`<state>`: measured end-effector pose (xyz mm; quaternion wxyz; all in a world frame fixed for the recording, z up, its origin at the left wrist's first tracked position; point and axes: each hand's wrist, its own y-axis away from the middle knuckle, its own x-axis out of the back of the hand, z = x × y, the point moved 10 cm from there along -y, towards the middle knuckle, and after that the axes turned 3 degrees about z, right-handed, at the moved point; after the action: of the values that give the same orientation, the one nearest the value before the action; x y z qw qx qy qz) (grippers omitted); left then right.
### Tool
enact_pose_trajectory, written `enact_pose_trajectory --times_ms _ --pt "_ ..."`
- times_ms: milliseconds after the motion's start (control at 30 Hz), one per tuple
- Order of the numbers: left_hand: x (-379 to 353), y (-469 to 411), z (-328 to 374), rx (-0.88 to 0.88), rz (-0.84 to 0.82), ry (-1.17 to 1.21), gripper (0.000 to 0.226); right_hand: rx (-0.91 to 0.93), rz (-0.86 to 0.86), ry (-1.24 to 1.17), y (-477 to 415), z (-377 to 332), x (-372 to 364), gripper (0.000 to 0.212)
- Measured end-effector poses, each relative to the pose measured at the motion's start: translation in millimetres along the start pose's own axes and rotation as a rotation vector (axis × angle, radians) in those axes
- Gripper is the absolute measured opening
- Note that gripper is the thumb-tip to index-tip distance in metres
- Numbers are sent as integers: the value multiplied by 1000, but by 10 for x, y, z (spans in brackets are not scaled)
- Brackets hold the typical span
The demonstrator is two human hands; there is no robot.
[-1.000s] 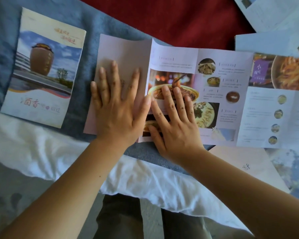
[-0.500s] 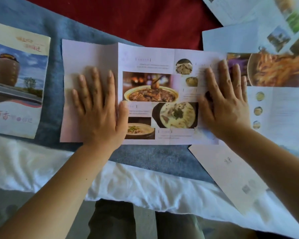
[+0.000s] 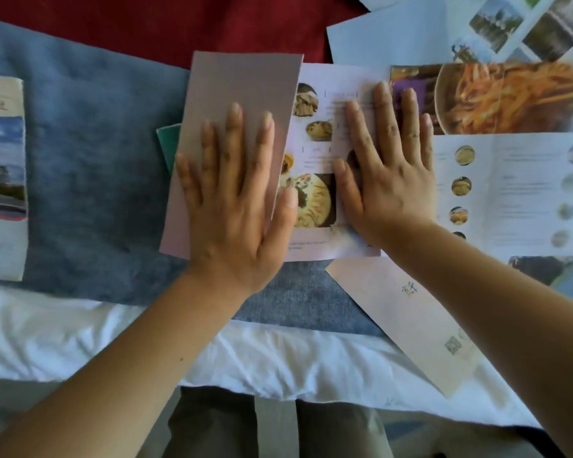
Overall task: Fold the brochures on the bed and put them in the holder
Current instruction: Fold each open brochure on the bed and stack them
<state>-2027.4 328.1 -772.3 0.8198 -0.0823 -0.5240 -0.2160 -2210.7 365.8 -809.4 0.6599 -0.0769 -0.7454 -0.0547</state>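
A pink food brochure (image 3: 315,133) lies on the blue blanket (image 3: 90,166). Its left panel is folded over the middle, plain mauve back (image 3: 242,90) facing up. My left hand (image 3: 232,200) lies flat on that folded panel, fingers straight and spread. Flat on the brochure's right part rests my right hand (image 3: 387,170), fingers straight over the printed food photos. A green corner (image 3: 167,140) sticks out from under the folded panel's left edge. No holder is in view.
A folded brochure with a sky picture (image 3: 2,180) lies at the left edge. Several unfolded brochures (image 3: 510,186) overlap at the right and back right. A narrow folded leaflet (image 3: 407,322) lies under my right forearm. Red cloth (image 3: 166,24) behind, white sheet (image 3: 80,335) at the near edge.
The brochure's left panel has been folded over to the right and my left hand moved with it onto its back. My right hand stayed flat on the right part.
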Motion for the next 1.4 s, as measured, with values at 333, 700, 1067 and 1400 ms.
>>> enact_pose_trajectory --times_ms 333,700,1067,1400 --pt "-460 -4 526 12 -56 -252 66 -1 -25 -107 -8 23 85 59" --pt "-564 -88 830 21 -102 -348 64 -126 5 -51 296 1001 372 59" --pt "-988 -57 1325 -84 -116 -386 66 -170 71 -90 497 1277 254 56" --pt "-1142 -81 1231 -151 -6 -359 65 -179 102 -71 499 1290 228 56"
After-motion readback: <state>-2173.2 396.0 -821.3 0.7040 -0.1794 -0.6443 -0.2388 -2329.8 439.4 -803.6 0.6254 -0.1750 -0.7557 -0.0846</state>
